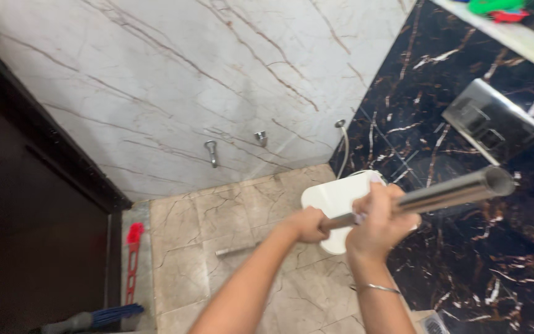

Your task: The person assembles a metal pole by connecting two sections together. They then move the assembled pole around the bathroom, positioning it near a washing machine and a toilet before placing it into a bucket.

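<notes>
Two hands hold one shiny metal pole (428, 196) over the white toilet lid (335, 198). The left hand (307, 224) has its fingers curled tight around the pole. The right hand (379, 221) grips it higher up. Two taps (211, 152) stick out of the wall behind the lid.

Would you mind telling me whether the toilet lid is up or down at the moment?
Down. The white toilet lid lies flat and closed beneath both hands, the left hand and right hand, which grip a metal pole above it.
</notes>
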